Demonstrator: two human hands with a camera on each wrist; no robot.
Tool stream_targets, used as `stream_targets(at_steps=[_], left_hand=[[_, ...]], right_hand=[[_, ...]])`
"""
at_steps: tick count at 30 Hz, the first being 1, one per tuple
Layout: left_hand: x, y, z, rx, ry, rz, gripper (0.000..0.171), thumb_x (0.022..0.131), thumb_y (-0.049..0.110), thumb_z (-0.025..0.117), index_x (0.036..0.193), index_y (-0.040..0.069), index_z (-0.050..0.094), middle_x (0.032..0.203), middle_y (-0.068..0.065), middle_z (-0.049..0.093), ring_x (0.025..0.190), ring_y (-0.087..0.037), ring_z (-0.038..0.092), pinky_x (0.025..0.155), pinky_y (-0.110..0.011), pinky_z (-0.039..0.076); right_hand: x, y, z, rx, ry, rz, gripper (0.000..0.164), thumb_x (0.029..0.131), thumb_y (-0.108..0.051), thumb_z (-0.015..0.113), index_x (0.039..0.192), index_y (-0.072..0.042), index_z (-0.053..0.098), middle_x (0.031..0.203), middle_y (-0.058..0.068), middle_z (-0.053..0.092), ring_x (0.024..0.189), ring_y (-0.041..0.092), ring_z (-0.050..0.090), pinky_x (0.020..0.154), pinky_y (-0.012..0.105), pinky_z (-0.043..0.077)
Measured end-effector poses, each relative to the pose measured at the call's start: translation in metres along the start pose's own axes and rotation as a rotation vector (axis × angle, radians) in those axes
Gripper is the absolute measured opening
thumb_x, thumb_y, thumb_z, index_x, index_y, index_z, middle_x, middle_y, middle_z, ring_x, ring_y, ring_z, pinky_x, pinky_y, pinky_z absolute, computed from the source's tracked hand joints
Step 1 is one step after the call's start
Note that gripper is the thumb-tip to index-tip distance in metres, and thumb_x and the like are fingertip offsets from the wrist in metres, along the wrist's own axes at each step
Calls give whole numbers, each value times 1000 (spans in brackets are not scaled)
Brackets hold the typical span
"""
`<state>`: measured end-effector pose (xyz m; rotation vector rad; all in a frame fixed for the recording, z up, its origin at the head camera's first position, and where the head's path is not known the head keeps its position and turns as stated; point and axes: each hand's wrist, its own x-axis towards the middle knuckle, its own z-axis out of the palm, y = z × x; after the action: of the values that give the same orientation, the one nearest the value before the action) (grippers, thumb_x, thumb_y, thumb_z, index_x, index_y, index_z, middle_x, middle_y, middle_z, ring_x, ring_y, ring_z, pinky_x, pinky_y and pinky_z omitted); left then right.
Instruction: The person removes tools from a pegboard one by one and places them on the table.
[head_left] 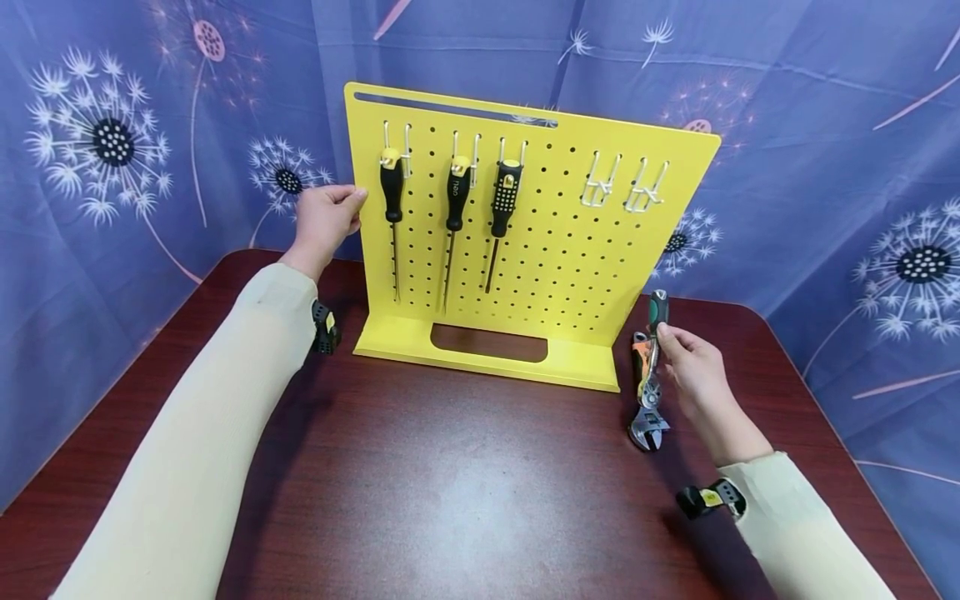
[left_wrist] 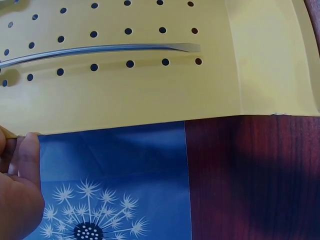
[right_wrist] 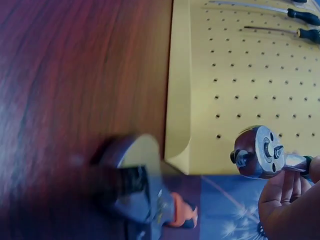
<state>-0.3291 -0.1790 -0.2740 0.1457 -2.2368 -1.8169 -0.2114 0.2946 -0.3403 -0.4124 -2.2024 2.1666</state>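
Observation:
My left hand [head_left: 322, 221] pinches the left edge of the yellow pegboard [head_left: 555, 275], which stands upright on its base. Farther right, my right hand [head_left: 693, 367] holds a ratchet wrench [head_left: 657, 310] by its green and black handle. In the right wrist view the round metal ratchet head [right_wrist: 262, 152] points away from the fingers, above the table. An adjustable wrench [head_left: 647, 432] with an orange grip lies on the table just below and behind the ratchet, beside the board's right end; the ratchet partly covers it in the head view.
Three screwdrivers hang on the board's hooks: a left one [head_left: 392, 190], a middle one [head_left: 457, 196] and a right one [head_left: 506, 196]. White wire hooks [head_left: 597, 190] at the upper right hold nothing. A blue dandelion-print curtain [head_left: 480, 42] backs the dark wood table [head_left: 450, 467].

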Motion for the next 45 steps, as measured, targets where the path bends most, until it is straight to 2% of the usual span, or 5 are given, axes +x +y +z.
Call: stream_targets(at_steps=[10,19,23,28,45], left_hand=[[-2,1,0,32,10,-6,20,102,26,64,99,9,74,64,10,51,67,-6,50,65,-13,49],[-3,4,0,21,11,6,18,102,24,64,94,10,74,62,10,51,66,-5,50,64,-14,49],[-3,4,0,22,5,-4,19,103,24,63,95,11,74,63,10,51,68,-6,50,65,-14,49],[-3,5,1,21,0,-11,19,102,25,64,91,13,74,64,10,50,70,-6,50,66,-13,50],[-4,3,0,38,2,11,22,102,25,64,85,14,71,64,9,49,67,-6,49,65,-12,49]], right_hand=[[11,9,-18,-114,19,32,26,106,-33,55,82,-35,66,69,-17,68,68,-4,64,62,16,49],[19,14,-36,-182,9,10,31,106,-33,56,78,-40,66,68,-20,67,65,-4,64,57,15,48],[23,16,-43,-293,11,27,20,108,-34,52,106,-23,69,69,-23,66,67,-7,62,59,15,48],[24,18,-49,-459,10,69,61,110,-40,43,147,8,43,69,-27,62,69,-7,56,62,19,46],[23,27,-64,-425,-62,117,57,109,-38,45,139,11,45,70,-24,65,65,-5,57,63,16,52]])
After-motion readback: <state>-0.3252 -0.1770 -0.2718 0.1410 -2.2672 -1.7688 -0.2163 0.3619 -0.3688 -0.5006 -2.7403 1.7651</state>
